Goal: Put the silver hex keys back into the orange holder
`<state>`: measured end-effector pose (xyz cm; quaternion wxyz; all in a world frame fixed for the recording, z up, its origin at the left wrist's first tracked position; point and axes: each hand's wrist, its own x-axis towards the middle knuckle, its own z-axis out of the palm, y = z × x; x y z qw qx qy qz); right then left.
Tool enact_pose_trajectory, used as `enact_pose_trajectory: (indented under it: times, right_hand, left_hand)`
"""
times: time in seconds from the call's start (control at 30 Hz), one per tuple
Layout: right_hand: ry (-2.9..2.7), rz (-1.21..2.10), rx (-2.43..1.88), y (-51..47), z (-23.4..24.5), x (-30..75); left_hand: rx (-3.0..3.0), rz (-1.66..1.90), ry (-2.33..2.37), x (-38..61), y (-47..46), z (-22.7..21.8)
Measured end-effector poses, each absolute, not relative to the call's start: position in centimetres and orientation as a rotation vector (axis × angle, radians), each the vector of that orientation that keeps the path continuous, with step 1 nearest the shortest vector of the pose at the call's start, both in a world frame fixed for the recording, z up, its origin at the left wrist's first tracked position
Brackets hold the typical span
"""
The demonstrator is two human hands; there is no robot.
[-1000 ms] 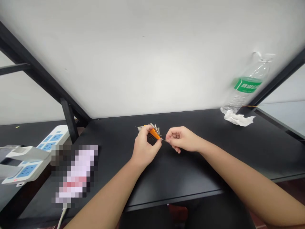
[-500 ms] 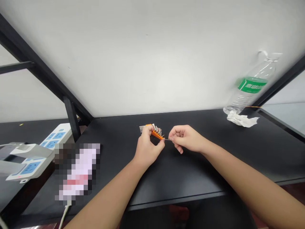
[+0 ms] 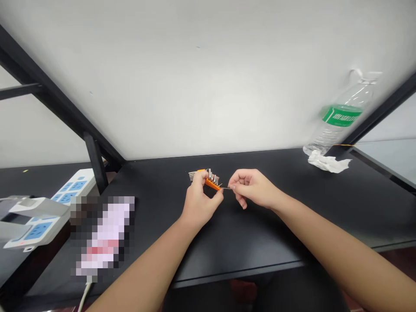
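Observation:
Over the black table, my left hand (image 3: 199, 201) grips an orange hex key holder (image 3: 212, 185) between thumb and fingers. Several silver hex keys (image 3: 210, 174) stand in it, their bent ends up and their long ends poking out at the left. My right hand (image 3: 248, 187) pinches the end of a thin hex key (image 3: 226, 188) with thumb and forefinger. That thin key reaches across to the holder's right end by my left thumb; whether its tip is inside the holder I cannot tell. The other right fingers are loosely curled.
A white power strip (image 3: 69, 197) with plugs and a pixelated, phone-like object (image 3: 107, 234) on a white cable (image 3: 85, 297) lie at left. A clear bottle with a green label (image 3: 342, 115) leans on the wall at right, beside crumpled tissue (image 3: 328, 163). Black frame bars (image 3: 65, 108) flank the table.
The whole view has shifted slightly, so everything sits a little further left. Both hands keep their grips, and the thin key between them looks nearly the same.

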<state>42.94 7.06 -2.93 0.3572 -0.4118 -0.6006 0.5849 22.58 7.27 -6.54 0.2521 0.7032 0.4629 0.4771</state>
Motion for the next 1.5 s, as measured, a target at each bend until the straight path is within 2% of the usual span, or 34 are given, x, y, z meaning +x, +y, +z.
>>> enact_pose_trajectory:
  times: [0.97, 1.5]
  right_hand:
    - [-1.588, 1.511, -1.123, 6.47, -2.59, 42.27]
    - [-1.577, 1.511, -1.104, 6.67, -2.55, 42.72]
  left_hand:
    - [2.103, 1.122, 1.380, 22.69, 7.36, -6.92]
    - [2.033, 1.167, 1.381, 22.41, 7.28, -6.82]
